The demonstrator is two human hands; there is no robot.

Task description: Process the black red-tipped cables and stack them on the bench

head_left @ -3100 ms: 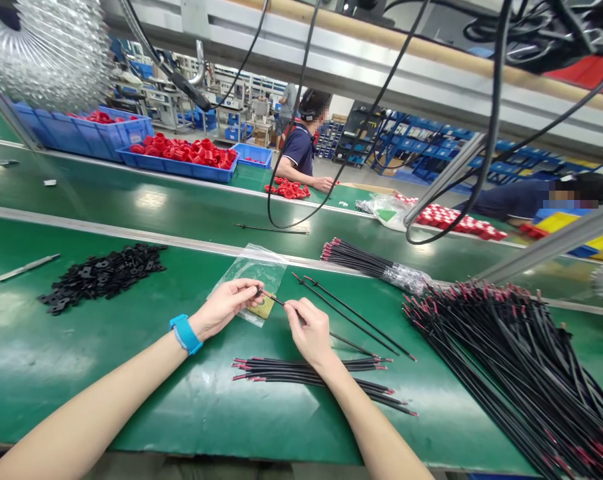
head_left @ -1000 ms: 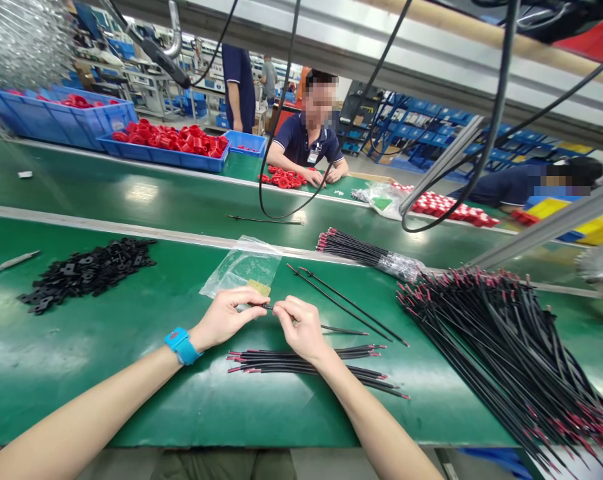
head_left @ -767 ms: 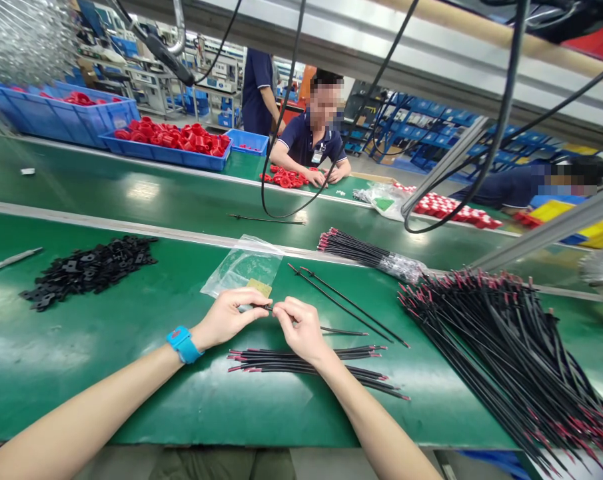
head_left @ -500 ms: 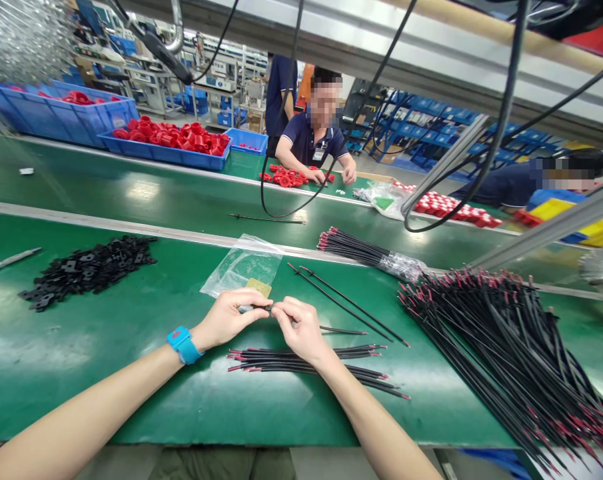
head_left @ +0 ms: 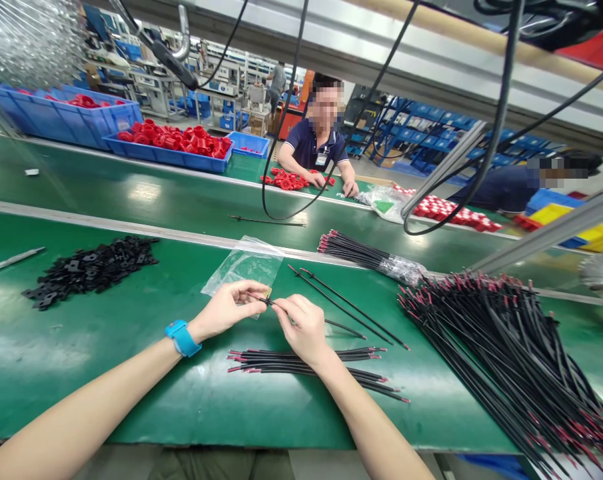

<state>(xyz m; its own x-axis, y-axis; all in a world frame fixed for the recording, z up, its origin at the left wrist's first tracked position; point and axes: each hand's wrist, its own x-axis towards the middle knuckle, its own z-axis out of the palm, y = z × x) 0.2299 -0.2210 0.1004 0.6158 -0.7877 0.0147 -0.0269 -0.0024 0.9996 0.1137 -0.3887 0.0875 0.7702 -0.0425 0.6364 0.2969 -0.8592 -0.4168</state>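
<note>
Between my hands is a small black clip (head_left: 266, 301) with a black cable (head_left: 345, 329) running through it; the cable's tail sticks out right of my right hand. My left hand (head_left: 231, 308) pinches the clip and the cable's red end. My right hand (head_left: 301, 328) pinches the cable just right of the clip. Behind my fingers lies a clear plastic bag (head_left: 244, 263). Two black cables (head_left: 351, 307) with small clips rest to the right. Below my hands is a row of short black cables (head_left: 306, 363) with red ends.
A pile of black clips (head_left: 91, 270) lies at the left beside a metal tool (head_left: 14, 260). Wrapped cables (head_left: 366, 253) and a large cable heap (head_left: 496, 353) are at the right. Across the bench, a person (head_left: 316, 147) handles red parts (head_left: 288, 179). Blue bins (head_left: 171, 153) stand behind.
The red cable end now shows left of the clip, by my left fingers. The cable's tail has shifted slightly left. A standing person behind the bench has gone from view.
</note>
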